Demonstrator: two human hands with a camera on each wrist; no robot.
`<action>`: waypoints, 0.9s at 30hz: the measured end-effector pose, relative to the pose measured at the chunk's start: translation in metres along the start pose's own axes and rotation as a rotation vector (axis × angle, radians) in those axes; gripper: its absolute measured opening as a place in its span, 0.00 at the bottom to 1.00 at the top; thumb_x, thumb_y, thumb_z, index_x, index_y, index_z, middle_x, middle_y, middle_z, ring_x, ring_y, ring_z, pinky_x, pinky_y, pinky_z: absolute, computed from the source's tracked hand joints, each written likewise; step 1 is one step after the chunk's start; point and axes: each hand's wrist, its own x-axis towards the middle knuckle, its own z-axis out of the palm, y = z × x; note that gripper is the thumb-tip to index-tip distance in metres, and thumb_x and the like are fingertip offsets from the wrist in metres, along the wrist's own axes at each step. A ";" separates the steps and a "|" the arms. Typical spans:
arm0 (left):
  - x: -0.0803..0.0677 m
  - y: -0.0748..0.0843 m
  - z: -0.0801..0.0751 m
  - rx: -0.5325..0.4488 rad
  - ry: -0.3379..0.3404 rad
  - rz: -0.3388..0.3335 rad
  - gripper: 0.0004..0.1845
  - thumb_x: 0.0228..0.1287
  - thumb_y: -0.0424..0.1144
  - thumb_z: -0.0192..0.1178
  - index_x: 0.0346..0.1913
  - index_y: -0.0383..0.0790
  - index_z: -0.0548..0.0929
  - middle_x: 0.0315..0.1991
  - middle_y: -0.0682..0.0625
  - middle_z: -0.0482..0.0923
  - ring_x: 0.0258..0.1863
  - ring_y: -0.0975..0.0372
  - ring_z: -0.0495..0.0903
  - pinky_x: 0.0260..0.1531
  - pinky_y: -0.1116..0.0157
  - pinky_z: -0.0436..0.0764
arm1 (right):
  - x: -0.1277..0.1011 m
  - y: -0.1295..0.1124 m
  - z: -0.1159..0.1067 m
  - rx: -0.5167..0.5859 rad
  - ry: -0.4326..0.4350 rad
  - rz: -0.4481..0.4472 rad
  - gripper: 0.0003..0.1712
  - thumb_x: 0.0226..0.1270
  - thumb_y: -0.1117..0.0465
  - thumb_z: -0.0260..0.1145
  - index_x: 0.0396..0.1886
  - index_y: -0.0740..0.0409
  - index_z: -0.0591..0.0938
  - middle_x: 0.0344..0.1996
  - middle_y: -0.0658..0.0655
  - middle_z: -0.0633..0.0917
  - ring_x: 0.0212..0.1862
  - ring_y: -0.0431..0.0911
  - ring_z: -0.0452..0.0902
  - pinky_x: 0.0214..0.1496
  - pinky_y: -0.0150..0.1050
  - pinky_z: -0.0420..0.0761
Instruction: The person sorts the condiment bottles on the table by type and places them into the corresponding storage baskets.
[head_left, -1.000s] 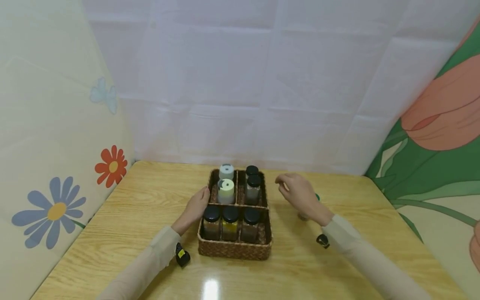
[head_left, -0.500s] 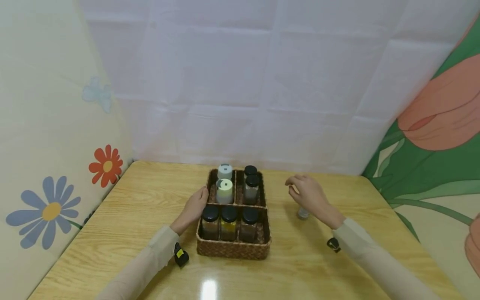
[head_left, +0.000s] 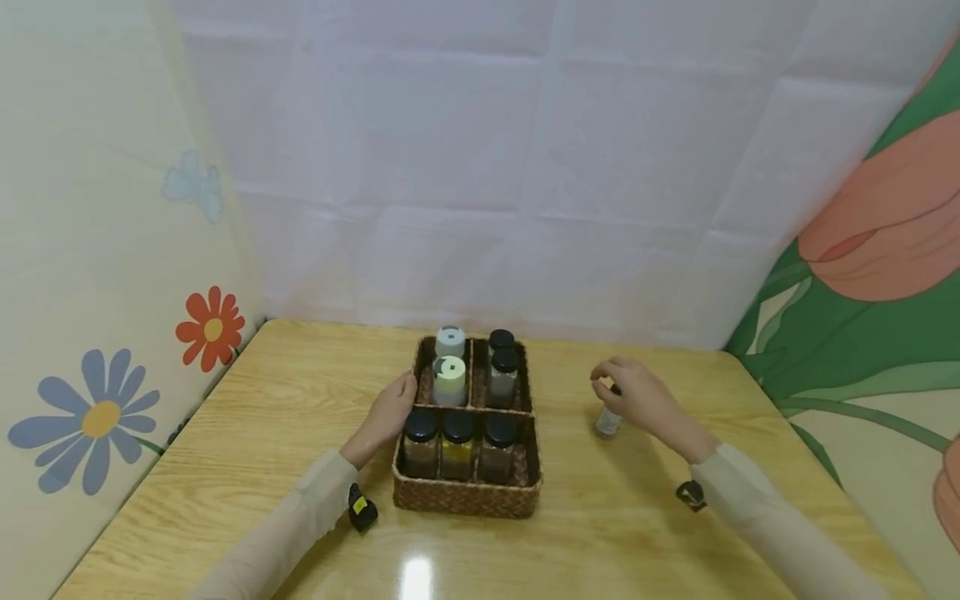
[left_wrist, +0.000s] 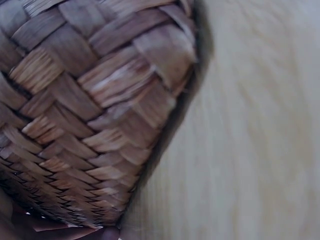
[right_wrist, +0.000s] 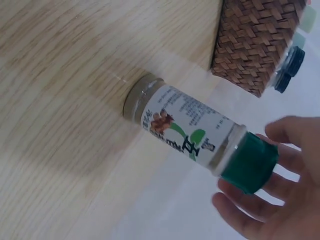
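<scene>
A woven basket (head_left: pixel 465 498) with compartments stands mid-table. It holds three black-lidded jars (head_left: pixel 459 429) in front, two white-lidded jars (head_left: pixel 450 375) at the back left and two black-lidded jars (head_left: pixel 504 362) at the back right. My left hand (head_left: pixel 390 412) rests with relaxed fingers against the basket's left wall (left_wrist: pixel 90 125). To the right of the basket a small spice bottle (head_left: pixel 607 423) stands on the table. My right hand (head_left: pixel 618 392) is on top of it, and its fingers (right_wrist: pixel 250 212) curl round the green cap (right_wrist: pixel 249 162) of the labelled bottle (right_wrist: pixel 185 130).
The wooden table (head_left: pixel 262 433) meets a flowered panel on the left, a white cloth wall behind and a tulip panel on the right. The basket's corner (right_wrist: pixel 257 40) lies a short way from the bottle. Small black devices sit at both wrists (head_left: pixel 362 510) (head_left: pixel 690 494).
My right hand moved right, away from the basket, and came down onto the spice bottle's cap. The left hand stayed against the basket.
</scene>
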 end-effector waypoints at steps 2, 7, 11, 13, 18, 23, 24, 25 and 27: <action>0.000 0.001 -0.001 0.007 0.000 0.003 0.27 0.83 0.41 0.34 0.73 0.23 0.60 0.71 0.30 0.59 0.71 0.40 0.58 0.69 0.45 0.60 | -0.002 0.000 -0.004 0.001 -0.033 0.013 0.07 0.68 0.66 0.67 0.43 0.65 0.84 0.40 0.62 0.84 0.39 0.55 0.81 0.37 0.50 0.83; 0.000 0.003 -0.002 0.018 0.003 0.011 0.27 0.83 0.40 0.34 0.72 0.23 0.61 0.71 0.30 0.60 0.71 0.40 0.58 0.69 0.45 0.60 | -0.009 0.001 -0.014 0.010 -0.116 0.038 0.13 0.67 0.64 0.69 0.47 0.66 0.82 0.43 0.63 0.83 0.41 0.55 0.81 0.40 0.52 0.82; -0.002 0.005 -0.003 0.011 0.000 0.005 0.27 0.83 0.40 0.34 0.73 0.23 0.60 0.71 0.31 0.59 0.71 0.40 0.58 0.69 0.46 0.59 | -0.012 0.001 -0.022 0.017 -0.160 0.023 0.16 0.63 0.65 0.72 0.49 0.66 0.81 0.45 0.64 0.82 0.44 0.58 0.80 0.42 0.54 0.82; -0.003 0.006 -0.003 0.004 -0.002 -0.004 0.27 0.83 0.41 0.34 0.73 0.24 0.59 0.72 0.31 0.58 0.71 0.41 0.57 0.69 0.46 0.59 | -0.014 0.001 -0.025 0.012 -0.174 0.015 0.18 0.61 0.65 0.74 0.49 0.66 0.81 0.45 0.64 0.82 0.44 0.58 0.80 0.43 0.54 0.82; -0.004 0.007 -0.003 0.010 0.002 -0.006 0.27 0.83 0.41 0.34 0.73 0.24 0.60 0.72 0.31 0.59 0.71 0.41 0.58 0.70 0.46 0.59 | -0.015 -0.001 -0.029 -0.004 -0.188 0.013 0.19 0.57 0.67 0.76 0.48 0.67 0.82 0.43 0.64 0.83 0.43 0.58 0.81 0.42 0.53 0.83; -0.004 0.008 -0.004 0.024 0.012 0.004 0.27 0.83 0.41 0.34 0.72 0.23 0.62 0.71 0.30 0.60 0.71 0.40 0.59 0.69 0.46 0.59 | -0.014 -0.001 -0.031 -0.014 -0.201 0.011 0.19 0.56 0.68 0.76 0.48 0.68 0.83 0.43 0.64 0.83 0.43 0.58 0.81 0.43 0.53 0.83; -0.004 0.008 -0.004 0.027 0.015 0.006 0.27 0.83 0.41 0.34 0.71 0.23 0.62 0.71 0.30 0.60 0.71 0.40 0.59 0.69 0.46 0.60 | -0.014 -0.001 -0.032 -0.014 -0.202 0.008 0.19 0.56 0.68 0.76 0.47 0.68 0.83 0.43 0.64 0.84 0.43 0.58 0.81 0.43 0.53 0.83; -0.005 0.008 -0.004 0.028 0.016 0.007 0.27 0.83 0.41 0.34 0.71 0.22 0.62 0.70 0.30 0.60 0.71 0.40 0.59 0.69 0.46 0.60 | -0.014 0.000 -0.032 -0.016 -0.205 0.006 0.19 0.56 0.68 0.76 0.47 0.68 0.83 0.43 0.64 0.84 0.43 0.58 0.81 0.43 0.53 0.83; -0.005 0.009 -0.004 0.028 0.017 0.004 0.27 0.83 0.41 0.33 0.71 0.23 0.62 0.70 0.30 0.61 0.71 0.40 0.59 0.69 0.46 0.59 | -0.014 0.000 -0.033 -0.016 -0.209 0.000 0.18 0.56 0.68 0.75 0.47 0.68 0.83 0.43 0.65 0.84 0.44 0.59 0.82 0.43 0.54 0.83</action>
